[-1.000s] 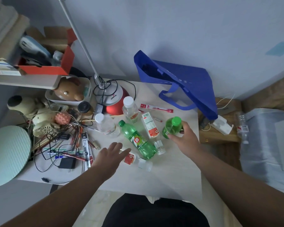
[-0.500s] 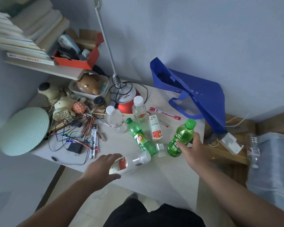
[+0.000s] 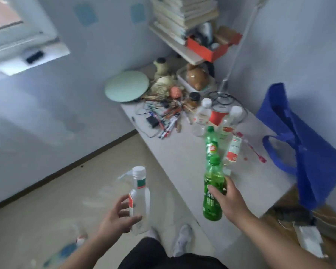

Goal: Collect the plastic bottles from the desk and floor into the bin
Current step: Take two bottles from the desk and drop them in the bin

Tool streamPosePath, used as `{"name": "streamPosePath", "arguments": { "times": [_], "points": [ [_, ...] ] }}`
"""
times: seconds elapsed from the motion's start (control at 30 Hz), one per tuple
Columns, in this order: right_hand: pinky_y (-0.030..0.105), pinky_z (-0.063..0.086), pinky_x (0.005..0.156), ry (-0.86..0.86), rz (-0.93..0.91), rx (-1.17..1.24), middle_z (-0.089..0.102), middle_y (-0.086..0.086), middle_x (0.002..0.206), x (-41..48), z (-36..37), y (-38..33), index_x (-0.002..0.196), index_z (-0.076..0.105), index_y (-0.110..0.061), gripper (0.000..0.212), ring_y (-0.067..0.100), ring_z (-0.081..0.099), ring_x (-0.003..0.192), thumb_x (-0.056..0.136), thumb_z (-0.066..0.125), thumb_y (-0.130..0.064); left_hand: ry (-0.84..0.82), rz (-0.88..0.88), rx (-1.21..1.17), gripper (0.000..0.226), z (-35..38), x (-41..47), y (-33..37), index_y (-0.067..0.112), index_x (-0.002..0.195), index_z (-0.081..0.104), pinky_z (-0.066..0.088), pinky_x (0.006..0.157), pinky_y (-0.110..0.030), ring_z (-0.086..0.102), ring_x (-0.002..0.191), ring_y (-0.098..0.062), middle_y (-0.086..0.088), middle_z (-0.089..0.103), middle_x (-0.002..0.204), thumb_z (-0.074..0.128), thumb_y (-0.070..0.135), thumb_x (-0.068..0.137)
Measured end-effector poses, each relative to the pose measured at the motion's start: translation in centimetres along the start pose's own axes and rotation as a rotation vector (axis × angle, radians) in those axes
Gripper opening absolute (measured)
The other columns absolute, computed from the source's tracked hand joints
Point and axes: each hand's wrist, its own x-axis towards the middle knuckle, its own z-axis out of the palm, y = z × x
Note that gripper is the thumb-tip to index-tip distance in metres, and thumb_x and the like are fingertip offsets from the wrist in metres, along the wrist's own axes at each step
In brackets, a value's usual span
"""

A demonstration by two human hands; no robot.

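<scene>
Head view: the left hand (image 3: 114, 218) curls fingers and thumb round the lower body of a white-capped clear bottle (image 3: 141, 199), holding it upright over the floor (image 3: 56, 200), left of the desk (image 3: 178, 154). The right hand (image 3: 231, 200) grips a green tea bottle (image 3: 211, 191) round its middle, upright above the desk's near edge. Farther along the desk lies a green soda bottle (image 3: 211, 144). Beyond it a left standing bottle (image 3: 202, 117) and a right standing bottle (image 3: 231, 121), both clear, stand near each other. A small carton (image 3: 233, 150) lies just right of the soda bottle. A blue bag (image 3: 308, 152) slumps at the desk's right end.
</scene>
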Motion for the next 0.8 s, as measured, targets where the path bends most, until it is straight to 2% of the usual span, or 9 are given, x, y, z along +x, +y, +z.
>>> {"name": "streamPosePath", "arguments": {
  "times": [0.1, 0.17, 0.23, 0.33, 0.47, 0.53, 0.63, 0.7, 0.8],
  "points": [
    [0.033, 0.054, 0.079, -0.152, -0.036, -0.099, 0.073, -0.021, 0.095, 0.1, 3.3, -1.0, 0.107, 0.058, -0.043, 0.033, 0.005, 0.071, 0.089, 0.078, 0.073, -0.052, 0.132, -0.102, -0.1, 0.058, -2.9, -3.7, -5.1, 0.027, 0.131, 0.059, 0.057, 0.065, -0.033, 0.071, 0.094, -0.024, -0.005, 0.069, 0.119, 0.085, 0.011, 0.081],
    [0.031, 0.054, 0.074, -0.261, -0.068, -0.212, 0.073, -0.018, 0.091, 0.0, 5.9, -1.8, 0.103, 0.056, -0.046, 0.032, 0.0, 0.07, 0.083, 0.077, 0.071, -0.057, 0.23, -0.172, -0.193, 0.058, -4.4, -6.3, -8.8, 0.028, 0.129, 0.061, 0.06, 0.065, -0.033, 0.071, 0.1, -0.021, -0.001, 0.067, 0.12, 0.087, 0.016, 0.079],
    [0.03, 0.053, 0.073, -0.385, -0.097, -0.347, 0.072, -0.014, 0.092, 0.0, 9.0, -2.7, 0.103, 0.055, -0.048, 0.036, -0.003, 0.068, 0.082, 0.073, 0.068, -0.064, 0.33, -0.235, -0.294, 0.055, -5.7, -9.3, -12.7, 0.033, 0.124, 0.062, 0.062, 0.065, -0.036, 0.07, 0.102, -0.02, 0.001, 0.066, 0.12, 0.088, 0.017, 0.078],
    [0.035, 0.054, 0.078, -0.542, -0.096, -0.522, 0.07, -0.012, 0.1, -0.1, 13.9, -3.9, 0.113, 0.053, -0.042, 0.039, 0.004, 0.067, 0.089, 0.08, 0.071, -0.053, 0.471, -0.324, -0.423, 0.051, -7.0, -13.7, -18.5, 0.038, 0.116, 0.063, 0.063, 0.072, -0.044, 0.07, 0.101, -0.019, 0.004, 0.067, 0.118, 0.09, 0.022, 0.076],
    [0.028, 0.046, 0.067, -0.63, -0.143, -0.78, 0.068, -0.015, 0.097, -1.6, 20.1, -4.9, 0.113, 0.052, -0.039, 0.04, 0.003, 0.064, 0.084, 0.082, 0.071, -0.054, 0.625, -0.427, -0.542, 0.065, -7.7, -19.9, -25.3, 0.038, 0.121, 0.061, 0.06, 0.081, -0.048, 0.071, 0.098, -0.02, 0.004, 0.069, 0.114, 0.088, 0.039, 0.061],
    [0.028, 0.044, 0.064, -0.651, -0.163, -0.875, 0.068, -0.015, 0.094, -2.9, 23.1, -5.4, 0.113, 0.051, -0.037, 0.04, 0.004, 0.064, 0.082, 0.083, 0.071, -0.055, 0.66, -0.463, -0.59, 0.068, -7.9, -22.6, -28.2, 0.037, 0.124, 0.058, 0.06, 0.082, -0.048, 0.071, 0.097, -0.021, 0.004, 0.066, 0.117, 0.088, 0.039, 0.063],
    [0.026, 0.043, 0.062, -0.718, -0.201, -0.982, 0.066, -0.014, 0.093, -4.8, 27.6, -5.6, 0.115, 0.052, -0.032, 0.041, 0.005, 0.063, 0.08, 0.085, 0.072, -0.051, 0.717, -0.488, -0.621, 0.061, -8.0, -26.0, -32.0, 0.035, 0.124, 0.055, 0.06, 0.074, -0.041, 0.068, 0.102, -0.018, 0.005, 0.062, 0.121, 0.089, 0.034, 0.073],
    [0.026, 0.044, 0.062, -0.782, -0.219, -1.052, 0.067, -0.012, 0.096, -6.2, 30.6, -5.8, 0.116, 0.053, -0.031, 0.042, 0.006, 0.064, 0.082, 0.085, 0.073, -0.051, 0.776, -0.503, -0.615, 0.059, -8.1, -27.9, -33.9, 0.034, 0.123, 0.055, 0.057, 0.068, -0.033, 0.067, 0.103, -0.015, 0.006, 0.063, 0.119, 0.088, 0.037, 0.074],
    [0.026, 0.046, 0.064, -0.877, -0.232, -1.156, 0.068, -0.011, 0.098, -7.7, 34.3, -6.1, 0.116, 0.054, -0.033, 0.043, 0.008, 0.065, 0.084, 0.083, 0.073, -0.054, 0.84, -0.554, -0.656, 0.064, -7.8, -30.1, -36.0, 0.034, 0.125, 0.052, 0.054, 0.066, -0.029, 0.066, 0.101, -0.012, 0.007, 0.063, 0.116, 0.087, 0.041, 0.072]
  ]
}}
